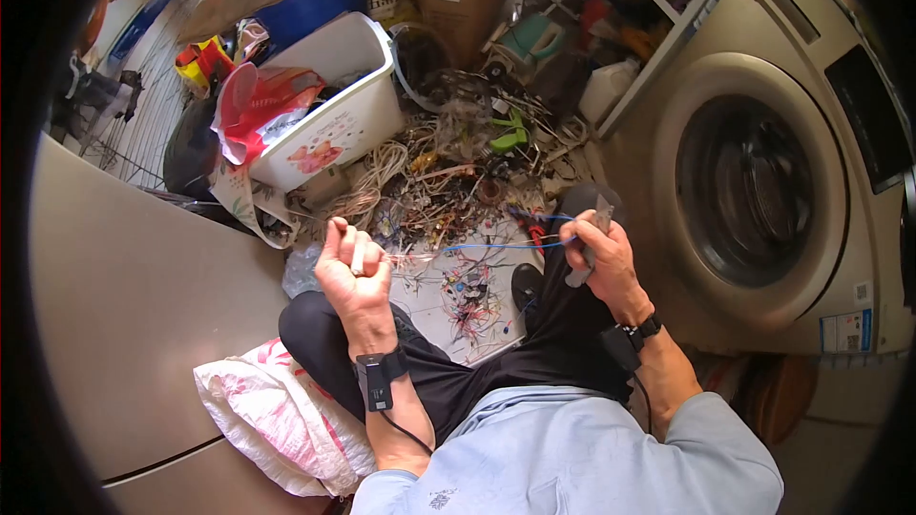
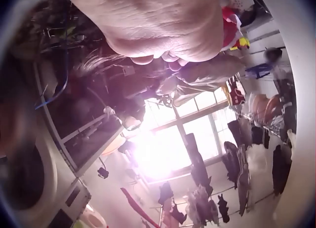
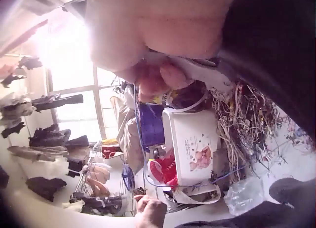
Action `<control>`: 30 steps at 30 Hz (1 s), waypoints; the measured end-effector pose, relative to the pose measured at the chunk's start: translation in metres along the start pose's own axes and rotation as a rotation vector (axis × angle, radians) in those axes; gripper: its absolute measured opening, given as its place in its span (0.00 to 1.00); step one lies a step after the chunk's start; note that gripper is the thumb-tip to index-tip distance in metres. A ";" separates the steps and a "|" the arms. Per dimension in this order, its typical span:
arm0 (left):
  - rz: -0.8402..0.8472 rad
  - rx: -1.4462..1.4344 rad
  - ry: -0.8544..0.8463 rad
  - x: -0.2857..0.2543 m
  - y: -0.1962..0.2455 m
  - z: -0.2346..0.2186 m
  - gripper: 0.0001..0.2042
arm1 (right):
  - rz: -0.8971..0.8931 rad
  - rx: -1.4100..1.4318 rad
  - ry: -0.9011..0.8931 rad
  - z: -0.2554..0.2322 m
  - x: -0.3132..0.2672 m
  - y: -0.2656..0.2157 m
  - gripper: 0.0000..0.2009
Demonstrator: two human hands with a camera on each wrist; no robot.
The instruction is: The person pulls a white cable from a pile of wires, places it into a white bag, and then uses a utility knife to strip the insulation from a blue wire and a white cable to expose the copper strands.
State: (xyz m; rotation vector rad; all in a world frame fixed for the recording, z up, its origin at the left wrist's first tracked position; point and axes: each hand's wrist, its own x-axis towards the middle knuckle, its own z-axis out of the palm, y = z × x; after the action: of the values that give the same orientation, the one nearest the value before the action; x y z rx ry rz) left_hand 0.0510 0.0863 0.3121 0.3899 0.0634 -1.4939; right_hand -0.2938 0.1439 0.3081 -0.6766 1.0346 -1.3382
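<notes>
A thin blue wire (image 1: 487, 247) runs between the two hands, above a white board covered in wire scraps. My left hand (image 1: 358, 281) has its fingers curled around the left end, where pale copper-coloured strands (image 1: 408, 257) show. A white wrap (image 1: 359, 254) covers part of one finger. My right hand (image 1: 611, 257) grips a grey utility knife (image 1: 602, 214), and the wire meets this hand by the thumb. In the right wrist view the same wire (image 3: 139, 139) hangs in a long curve, and the knife (image 3: 200, 74) is partly hidden behind the fingers.
Cut wire bits (image 1: 468, 300) litter the white board (image 1: 420, 310) between the knees. Beyond it lies a heap of tangled cables (image 1: 382, 176) beside a white bin (image 1: 358, 124). A washing machine (image 1: 658, 257) stands at right, a patterned sack (image 1: 277, 410) at left.
</notes>
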 end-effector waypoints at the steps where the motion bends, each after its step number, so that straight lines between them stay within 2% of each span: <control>1: -0.032 -0.009 -0.005 0.002 0.000 -0.003 0.09 | -0.015 -0.076 -0.061 0.003 0.001 0.000 0.09; 3: -0.066 -0.021 -0.021 0.007 -0.005 -0.010 0.09 | -0.046 -0.146 -0.155 0.008 0.003 0.002 0.10; 4: -0.138 0.012 -0.013 0.007 -0.010 -0.015 0.09 | -0.054 -0.215 -0.182 0.009 0.003 0.003 0.10; 6: -0.249 0.100 -0.022 0.000 -0.023 -0.012 0.09 | -0.093 -0.127 -0.106 0.027 0.000 0.003 0.11; 7: -0.277 0.141 0.011 -0.002 -0.035 -0.012 0.09 | -0.090 -0.124 -0.104 0.026 0.001 0.005 0.11; 9: -0.358 0.132 0.080 -0.007 -0.060 -0.010 0.09 | -0.063 -0.125 -0.246 0.025 0.006 0.010 0.11; 12: -0.448 0.104 0.172 -0.008 -0.087 -0.023 0.07 | -0.034 -0.141 -0.276 0.036 0.006 0.013 0.11; 14: -0.533 0.139 0.111 -0.011 -0.096 -0.024 0.06 | 0.004 -0.136 -0.284 0.041 0.007 0.014 0.11; 19: -0.568 0.235 -0.014 -0.020 -0.097 -0.011 0.09 | 0.136 -0.090 -0.348 0.048 0.011 0.018 0.11; 21: -0.629 0.283 -0.179 -0.020 -0.094 -0.009 0.12 | 0.183 -0.115 -0.401 0.047 0.013 0.020 0.11; 24: -0.635 0.348 -0.213 -0.025 -0.096 -0.005 0.12 | 0.279 -0.067 -0.431 0.046 0.018 0.019 0.10; 30: -0.486 0.543 -0.182 -0.029 -0.104 -0.015 0.08 | 0.399 0.015 -0.412 0.042 0.017 0.022 0.09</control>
State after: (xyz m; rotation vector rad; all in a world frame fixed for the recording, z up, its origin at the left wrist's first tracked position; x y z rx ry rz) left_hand -0.0501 0.1157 0.2843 0.7058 -0.4276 -2.0191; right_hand -0.2479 0.1237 0.3029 -0.6586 0.7718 -0.8156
